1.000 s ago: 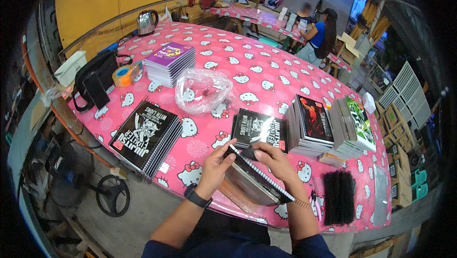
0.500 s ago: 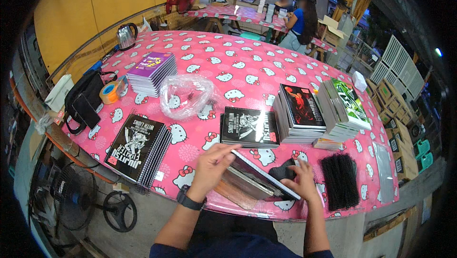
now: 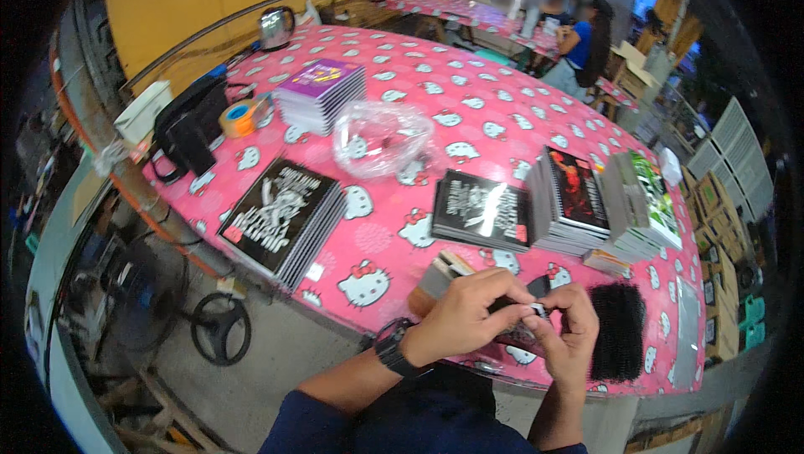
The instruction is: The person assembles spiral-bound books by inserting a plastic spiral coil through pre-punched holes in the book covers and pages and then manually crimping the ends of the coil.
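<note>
My left hand, with a dark watch on the wrist, and my right hand meet at the near table edge. Both are closed, fingertips pinching around a small black-and-white piece; most of it is hidden, so its kind is unclear. Partly behind my left hand lie flat brown and grey pieces. Just beyond, a stack of black-covered notebooks sits on the table. To the right of my right hand is a heap of black spiral binding coils.
The pink patterned table also bears spiral notebooks, purple books, clear plastic, orange tape, a black bag, a kettle, red-figure books and green-covered books. People sit farther back.
My hands have come together, and the book my left hand held tilted no longer shows as a flat sheet. The view has shifted, so the table's things appear further right.
</note>
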Demonstrator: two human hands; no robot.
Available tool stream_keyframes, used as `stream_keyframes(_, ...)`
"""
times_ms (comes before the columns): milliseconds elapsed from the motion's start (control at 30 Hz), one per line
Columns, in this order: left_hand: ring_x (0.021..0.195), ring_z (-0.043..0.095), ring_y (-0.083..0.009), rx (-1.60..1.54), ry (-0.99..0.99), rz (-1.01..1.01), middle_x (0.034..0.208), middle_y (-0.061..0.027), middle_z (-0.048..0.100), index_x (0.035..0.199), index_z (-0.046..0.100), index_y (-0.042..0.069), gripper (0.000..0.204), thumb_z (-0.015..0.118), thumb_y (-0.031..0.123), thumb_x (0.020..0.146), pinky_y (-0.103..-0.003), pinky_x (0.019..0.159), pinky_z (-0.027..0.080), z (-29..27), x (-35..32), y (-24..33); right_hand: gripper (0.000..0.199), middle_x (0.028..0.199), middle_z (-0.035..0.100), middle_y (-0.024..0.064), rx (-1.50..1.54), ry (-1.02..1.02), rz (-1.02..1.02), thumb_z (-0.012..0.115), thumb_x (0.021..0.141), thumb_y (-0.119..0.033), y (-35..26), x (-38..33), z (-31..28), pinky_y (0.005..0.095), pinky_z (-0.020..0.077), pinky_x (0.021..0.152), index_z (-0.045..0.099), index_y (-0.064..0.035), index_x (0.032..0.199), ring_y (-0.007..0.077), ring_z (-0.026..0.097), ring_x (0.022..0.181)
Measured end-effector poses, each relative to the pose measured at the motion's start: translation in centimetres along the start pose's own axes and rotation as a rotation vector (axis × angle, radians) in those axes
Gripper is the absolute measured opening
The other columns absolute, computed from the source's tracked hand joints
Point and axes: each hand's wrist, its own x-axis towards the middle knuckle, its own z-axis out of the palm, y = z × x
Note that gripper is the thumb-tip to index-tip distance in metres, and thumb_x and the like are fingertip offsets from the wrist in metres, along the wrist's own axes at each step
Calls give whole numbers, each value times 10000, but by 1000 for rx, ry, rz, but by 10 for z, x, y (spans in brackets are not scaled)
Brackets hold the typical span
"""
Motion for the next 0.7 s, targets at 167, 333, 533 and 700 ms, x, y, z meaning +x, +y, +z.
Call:
stream_keyframes(167,780,615,-217,40,-91,50,834,-89,619,875,611,10,101,643,69,799,-310,699,471,-8,-5,-3,224,730,551,66,133,29,124,753,628,-63,-8,3,6,280,411,603,587,-17,771,182,525,672)
stream_keyframes(333,757,575,-275,9,-64,54,795,-112,569,871,576,-1,128,622,106,817,-349,656,444,-2,-3,-2,157,724,561,87,-97,-66,16,695,727,-98,-10,4,1,278,427,591,600,6,796,196,534,642)
stream_keyframes(533,754,577,-270,177,105,53,809,-123,576,917,581,23,132,592,140,856,-348,692,462,-8,3,-10,494,1006,576,171,-231,-162,-7,649,802,-357,-13,13,-3,367,426,825,546,12,1113,268,550,934)
stream_keyframes(700,826,526,-118,463,944,-10,868,-30,558,960,565,13,164,527,169,924,-256,769,428,-145,-1,-5,592,1281,466,172,-100,386,-161,631,826,-277,5,17,-43,376,330,1000,415,51,1269,246,450,1184)
